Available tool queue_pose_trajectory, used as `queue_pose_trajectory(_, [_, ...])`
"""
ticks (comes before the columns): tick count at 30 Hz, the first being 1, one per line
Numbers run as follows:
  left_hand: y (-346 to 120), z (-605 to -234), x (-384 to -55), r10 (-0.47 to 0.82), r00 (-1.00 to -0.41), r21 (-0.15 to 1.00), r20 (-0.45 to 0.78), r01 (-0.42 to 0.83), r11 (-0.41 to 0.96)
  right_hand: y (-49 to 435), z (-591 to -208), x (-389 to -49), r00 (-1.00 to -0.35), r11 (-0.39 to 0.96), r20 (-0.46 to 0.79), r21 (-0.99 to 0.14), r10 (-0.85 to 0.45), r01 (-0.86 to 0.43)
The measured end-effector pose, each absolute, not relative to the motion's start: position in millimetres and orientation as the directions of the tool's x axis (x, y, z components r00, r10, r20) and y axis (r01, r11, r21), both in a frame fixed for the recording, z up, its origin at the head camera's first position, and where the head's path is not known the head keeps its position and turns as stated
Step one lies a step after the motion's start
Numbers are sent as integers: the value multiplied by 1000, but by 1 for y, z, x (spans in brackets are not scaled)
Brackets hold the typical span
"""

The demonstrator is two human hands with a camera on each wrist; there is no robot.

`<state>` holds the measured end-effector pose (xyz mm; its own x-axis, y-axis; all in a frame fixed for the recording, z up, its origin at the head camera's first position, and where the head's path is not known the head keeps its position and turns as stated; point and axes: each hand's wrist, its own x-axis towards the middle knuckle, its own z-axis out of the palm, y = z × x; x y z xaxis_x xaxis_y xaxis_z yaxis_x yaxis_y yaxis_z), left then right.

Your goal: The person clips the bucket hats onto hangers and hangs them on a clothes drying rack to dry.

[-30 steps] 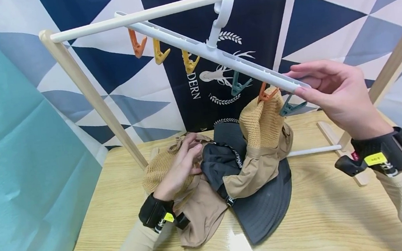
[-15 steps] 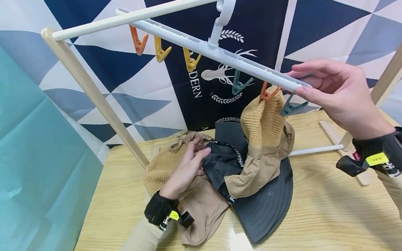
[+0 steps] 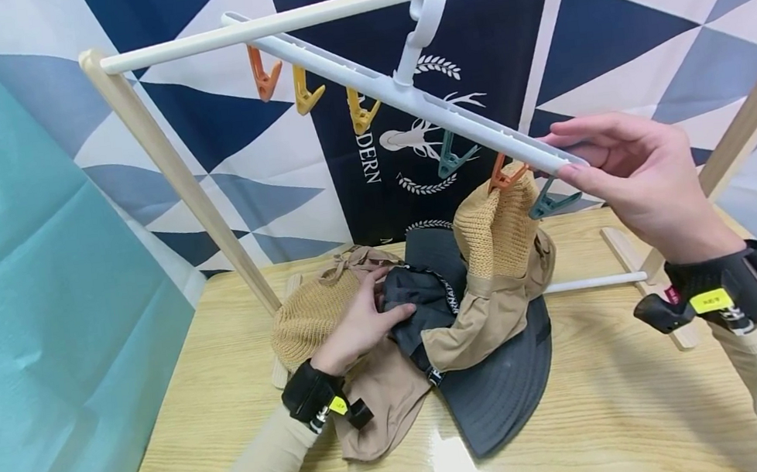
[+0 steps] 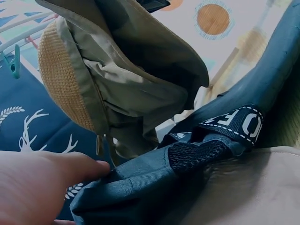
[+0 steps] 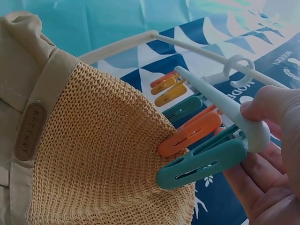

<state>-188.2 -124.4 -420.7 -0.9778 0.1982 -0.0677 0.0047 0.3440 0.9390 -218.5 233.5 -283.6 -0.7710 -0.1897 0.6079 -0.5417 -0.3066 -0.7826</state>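
My right hand (image 3: 641, 175) pinches the right end of a pale blue clip hanger (image 3: 420, 107) between thumb and fingers. The hanger slants down to the right, hooked on a white rail (image 3: 325, 15). Its orange clip (image 5: 192, 133) bites the crown of a woven straw hat with a beige brim (image 5: 103, 140); beside it, a teal clip (image 5: 206, 164) overlaps the crown. My left hand (image 3: 357, 328) lies at a dark fabric sun hat (image 3: 420, 293), thumb extended over its crown and fingers at the far left side, partly hidden. The thumb touches the dark cloth (image 4: 136, 183).
Another straw hat (image 3: 310, 314), with a beige cloth brim, lies left of the dark hat on the wooden table (image 3: 623, 411). Yellow clips (image 3: 308, 92) hang on the hanger's left half. Wooden posts (image 3: 184, 188) hold the rail. A patterned cloth hangs behind.
My left hand has moved right from the straw hat onto the dark hat's crown, thumb reaching over it. The right hand keeps its grip on the hanger end.
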Motion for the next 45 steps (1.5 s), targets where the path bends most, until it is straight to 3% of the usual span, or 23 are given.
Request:
queue_pose_trajectory(8, [-127, -422, -186, 211, -977, 847, -9, 105, 521, 234, -283, -218, -788, -266, 593, -796, -166, -543])
queue_pose_trajectory(16, [-135, -449, -201, 223, -972, 813, 76, 190, 550, 234, -284, -219, -777, -298, 603, -786, -180, -541])
queue_pose_trajectory(23, [-127, -427, -189, 188, -982, 865, 27, 117, 487, 234, -283, -217, -776, -295, 603, -787, -186, -542])
queue_pose_trajectory(31, [-126, -423, -185, 207, -975, 888, 77, 162, 430, 235, -283, -217, -771, -295, 606, -786, -193, -544])
queue_pose_trajectory(40, [-124, -423, -187, 125, -991, 872, 54, 108, 478, 234, -281, -215, -784, -244, 590, -803, -192, -545])
queue_pose_trajectory(45, [-125, -420, -187, 136, -989, 888, 54, 110, 447, 234, -282, -217, -769, -290, 607, -786, -198, -546])
